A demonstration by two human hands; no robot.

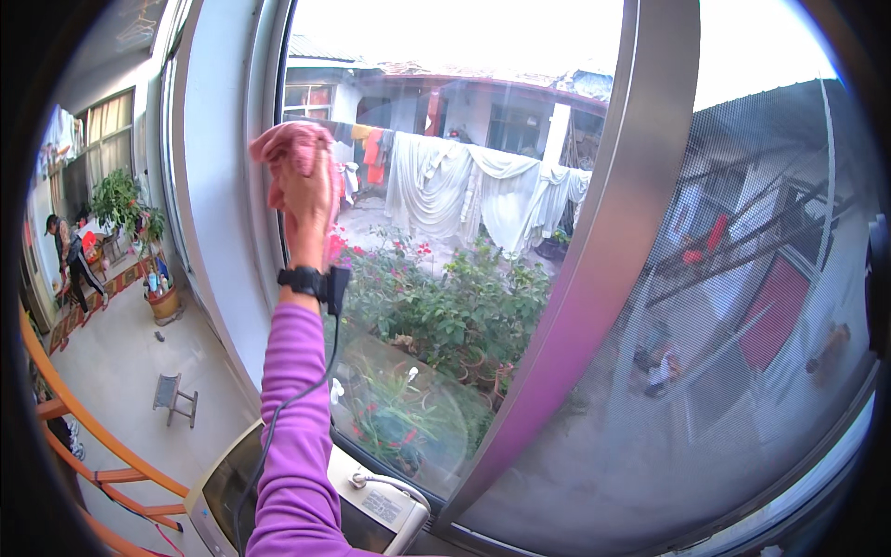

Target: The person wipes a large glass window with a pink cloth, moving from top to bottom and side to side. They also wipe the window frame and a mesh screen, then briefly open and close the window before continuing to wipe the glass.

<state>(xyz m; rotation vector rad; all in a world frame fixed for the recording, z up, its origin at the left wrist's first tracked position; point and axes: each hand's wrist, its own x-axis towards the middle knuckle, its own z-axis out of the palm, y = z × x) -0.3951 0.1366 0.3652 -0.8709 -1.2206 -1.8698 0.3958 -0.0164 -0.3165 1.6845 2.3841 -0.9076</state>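
Observation:
My left hand [306,191] holds a bunched pink cloth [292,150] against the left side of a window pane [445,278], near its frame. The arm is stretched up, in a purple sleeve, with a black strap and a small black device [339,289] at the wrist. A dark cable runs from the device down along the sleeve. My right hand is out of view. To the right of the pane stands a wide metal window frame [592,264], with a mesh screen [696,390] beyond it.
Below my arm is a pale appliance [379,505] with a plug and cord lying on top. Orange curved ladder-like rails [104,442] stand at lower left. A small folding stool [167,397] and a potted plant [163,303] are on the floor; another person [69,254] bends farther back.

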